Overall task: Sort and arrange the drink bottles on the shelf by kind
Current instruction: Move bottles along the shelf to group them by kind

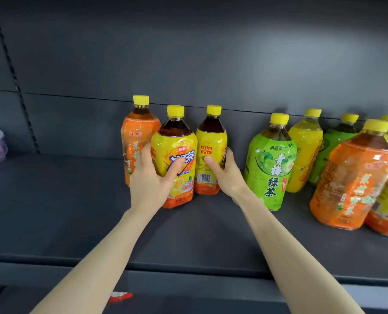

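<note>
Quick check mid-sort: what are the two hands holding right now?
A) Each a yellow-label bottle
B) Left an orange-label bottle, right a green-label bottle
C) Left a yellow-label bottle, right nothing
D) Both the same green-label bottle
A: the left hand grips the front yellow-label bottle and the right hand grips the second yellow-label bottle beside it; the nearest green-label bottle stands apart to the right.
</note>
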`<action>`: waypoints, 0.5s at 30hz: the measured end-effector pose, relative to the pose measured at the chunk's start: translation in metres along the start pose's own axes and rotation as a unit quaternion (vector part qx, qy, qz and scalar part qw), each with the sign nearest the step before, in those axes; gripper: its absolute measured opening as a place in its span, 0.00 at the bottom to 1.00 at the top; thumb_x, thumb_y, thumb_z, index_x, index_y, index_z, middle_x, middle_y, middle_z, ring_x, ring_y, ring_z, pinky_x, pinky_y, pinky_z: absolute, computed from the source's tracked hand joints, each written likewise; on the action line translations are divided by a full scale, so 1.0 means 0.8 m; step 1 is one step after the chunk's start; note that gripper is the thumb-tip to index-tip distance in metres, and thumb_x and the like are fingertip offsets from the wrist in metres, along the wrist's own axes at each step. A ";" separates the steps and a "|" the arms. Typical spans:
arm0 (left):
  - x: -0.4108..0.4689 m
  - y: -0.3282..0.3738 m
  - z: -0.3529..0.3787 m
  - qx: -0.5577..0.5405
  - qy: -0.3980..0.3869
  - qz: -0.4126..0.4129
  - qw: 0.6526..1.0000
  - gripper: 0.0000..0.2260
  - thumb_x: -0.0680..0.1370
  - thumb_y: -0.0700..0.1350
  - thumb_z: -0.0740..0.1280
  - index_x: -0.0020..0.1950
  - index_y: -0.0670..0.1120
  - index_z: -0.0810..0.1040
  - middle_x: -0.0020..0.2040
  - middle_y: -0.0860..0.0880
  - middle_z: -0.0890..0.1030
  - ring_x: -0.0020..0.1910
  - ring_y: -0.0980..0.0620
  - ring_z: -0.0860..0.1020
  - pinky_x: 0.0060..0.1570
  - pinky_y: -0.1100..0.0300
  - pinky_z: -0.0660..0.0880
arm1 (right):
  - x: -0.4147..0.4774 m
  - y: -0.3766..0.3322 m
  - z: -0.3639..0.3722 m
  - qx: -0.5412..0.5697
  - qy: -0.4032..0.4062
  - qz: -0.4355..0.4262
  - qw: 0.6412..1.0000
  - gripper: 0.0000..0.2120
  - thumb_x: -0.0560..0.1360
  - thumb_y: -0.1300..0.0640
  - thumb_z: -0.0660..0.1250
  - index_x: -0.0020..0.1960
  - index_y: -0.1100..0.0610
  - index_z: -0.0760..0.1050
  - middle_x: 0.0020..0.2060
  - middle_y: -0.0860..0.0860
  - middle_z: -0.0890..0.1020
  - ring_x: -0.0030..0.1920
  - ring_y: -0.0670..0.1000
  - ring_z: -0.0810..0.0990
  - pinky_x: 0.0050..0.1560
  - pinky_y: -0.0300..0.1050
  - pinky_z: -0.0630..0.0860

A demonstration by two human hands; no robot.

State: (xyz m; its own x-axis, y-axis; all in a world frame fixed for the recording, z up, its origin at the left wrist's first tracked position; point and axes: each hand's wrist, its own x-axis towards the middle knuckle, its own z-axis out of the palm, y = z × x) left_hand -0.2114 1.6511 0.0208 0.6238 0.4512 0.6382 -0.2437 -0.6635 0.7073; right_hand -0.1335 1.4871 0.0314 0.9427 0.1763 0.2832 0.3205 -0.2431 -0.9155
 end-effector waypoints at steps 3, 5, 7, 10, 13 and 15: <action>-0.001 0.005 -0.011 -0.028 -0.029 -0.005 0.999 0.33 0.70 0.68 0.64 0.69 0.51 0.66 0.61 0.52 0.77 0.58 0.51 0.77 0.53 0.55 0.74 | -0.028 -0.009 -0.003 -0.009 0.006 -0.017 1.000 0.31 0.77 0.47 0.65 0.75 0.54 0.57 0.65 0.51 0.76 0.64 0.53 0.76 0.65 0.53 0.74; -0.006 0.008 -0.022 -0.052 -0.052 -0.013 0.997 0.31 0.70 0.67 0.64 0.68 0.54 0.66 0.60 0.54 0.77 0.58 0.53 0.76 0.54 0.56 0.73 | -0.052 -0.014 -0.010 -0.010 0.010 -0.030 0.999 0.29 0.77 0.48 0.65 0.74 0.54 0.59 0.63 0.49 0.77 0.62 0.51 0.77 0.63 0.49 0.75; -0.017 0.014 -0.036 -0.076 -0.074 -0.021 0.994 0.28 0.70 0.67 0.64 0.66 0.58 0.66 0.58 0.58 0.77 0.56 0.55 0.77 0.55 0.54 0.74 | -0.080 -0.017 -0.021 0.027 -0.020 -0.036 0.999 0.27 0.76 0.49 0.66 0.72 0.53 0.62 0.60 0.47 0.79 0.60 0.48 0.79 0.59 0.45 0.77; -0.038 0.021 -0.055 -0.145 -0.109 -0.034 0.983 0.20 0.70 0.65 0.65 0.61 0.68 0.66 0.54 0.64 0.78 0.53 0.61 0.79 0.51 0.59 0.76 | -0.119 -0.020 -0.044 0.113 -0.091 -0.023 0.989 0.27 0.72 0.48 0.67 0.69 0.50 0.66 0.58 0.45 0.81 0.58 0.44 0.81 0.52 0.39 0.79; -0.057 0.025 -0.068 -0.251 -0.144 -0.055 0.955 0.23 0.71 0.59 0.67 0.65 0.60 0.69 0.54 0.62 0.80 0.53 0.63 0.79 0.45 0.66 0.78 | -0.148 -0.025 -0.058 0.163 -0.106 -0.016 0.981 0.34 0.70 0.46 0.69 0.72 0.51 0.63 0.61 0.45 0.80 0.59 0.44 0.80 0.52 0.38 0.79; -0.066 0.027 -0.068 -0.301 -0.164 -0.077 0.936 0.24 0.70 0.57 0.69 0.64 0.56 0.70 0.53 0.63 0.81 0.52 0.62 0.80 0.41 0.69 0.77 | -0.161 -0.030 -0.052 0.175 -0.047 -0.015 0.983 0.44 0.65 0.40 0.74 0.75 0.49 0.59 0.64 0.42 0.75 0.61 0.40 0.77 0.51 0.36 0.78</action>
State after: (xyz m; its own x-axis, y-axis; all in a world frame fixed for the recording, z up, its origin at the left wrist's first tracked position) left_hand -0.2901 1.6456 0.0185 0.8564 0.2412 0.4565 -0.4446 -0.1049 0.8895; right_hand -0.2592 1.4307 0.0286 0.9153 0.2702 0.2988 0.2808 0.1039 -0.9541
